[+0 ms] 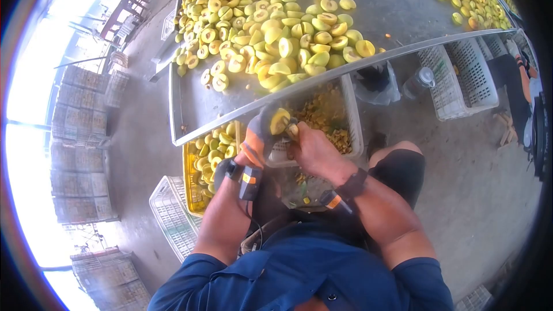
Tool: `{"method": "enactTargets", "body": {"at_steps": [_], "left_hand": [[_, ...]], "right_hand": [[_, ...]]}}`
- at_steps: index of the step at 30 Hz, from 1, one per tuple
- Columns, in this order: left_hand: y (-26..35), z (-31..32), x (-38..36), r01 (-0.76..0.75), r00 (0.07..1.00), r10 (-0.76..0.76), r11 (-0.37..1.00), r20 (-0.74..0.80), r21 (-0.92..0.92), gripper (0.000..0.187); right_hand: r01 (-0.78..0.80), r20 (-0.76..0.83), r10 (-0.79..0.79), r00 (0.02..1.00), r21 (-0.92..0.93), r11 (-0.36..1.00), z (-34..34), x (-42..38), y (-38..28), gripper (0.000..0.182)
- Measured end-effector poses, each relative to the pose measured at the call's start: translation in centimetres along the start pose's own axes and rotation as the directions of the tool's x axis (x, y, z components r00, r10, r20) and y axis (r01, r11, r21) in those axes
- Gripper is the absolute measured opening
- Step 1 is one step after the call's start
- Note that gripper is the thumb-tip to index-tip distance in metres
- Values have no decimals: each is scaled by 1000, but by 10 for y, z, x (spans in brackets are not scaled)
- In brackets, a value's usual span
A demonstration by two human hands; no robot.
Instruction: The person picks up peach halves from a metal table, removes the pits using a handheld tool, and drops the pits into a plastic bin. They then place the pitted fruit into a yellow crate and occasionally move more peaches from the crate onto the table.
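My left hand wears a dark and orange glove and holds a halved yellow-green fruit. Close against it on the right, my bare right hand has its fingers wrapped round a small tool whose tip meets the fruit. Both hands are over the near edge of a metal table heaped with fruit halves. Below them, a pale crate contains brownish-yellow scraps. A yellow crate of fruit halves is at the lower left of my left hand.
An empty white crate stands beside the yellow one. White crates, a clear jug and a plastic bag are under the table at right. Another person's arm shows at the far right. Stacked crates line the left.
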State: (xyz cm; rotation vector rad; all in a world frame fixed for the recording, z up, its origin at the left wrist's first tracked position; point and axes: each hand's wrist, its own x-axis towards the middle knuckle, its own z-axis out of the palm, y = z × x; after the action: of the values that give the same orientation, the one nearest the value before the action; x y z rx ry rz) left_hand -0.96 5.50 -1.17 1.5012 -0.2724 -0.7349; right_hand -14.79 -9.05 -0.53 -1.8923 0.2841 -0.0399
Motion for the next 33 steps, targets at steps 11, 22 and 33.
{"method": "enactTargets", "body": {"at_steps": [11,22,33], "left_hand": [[-12,4,-5,126,988,-156,831,-8,-541,33],[-3,10,-3,126,983,-173,870,-57,-476,33],[-36,3,13,-150,876,351,851,-332,503,28]], "right_hand": [[38,-59,-35,998,48,998,6,-1,-2,25],[40,-8,-40,999,48,998,2,2,0,27],[-60,100,60,993,3,998,8,-2,-1,30]]}}
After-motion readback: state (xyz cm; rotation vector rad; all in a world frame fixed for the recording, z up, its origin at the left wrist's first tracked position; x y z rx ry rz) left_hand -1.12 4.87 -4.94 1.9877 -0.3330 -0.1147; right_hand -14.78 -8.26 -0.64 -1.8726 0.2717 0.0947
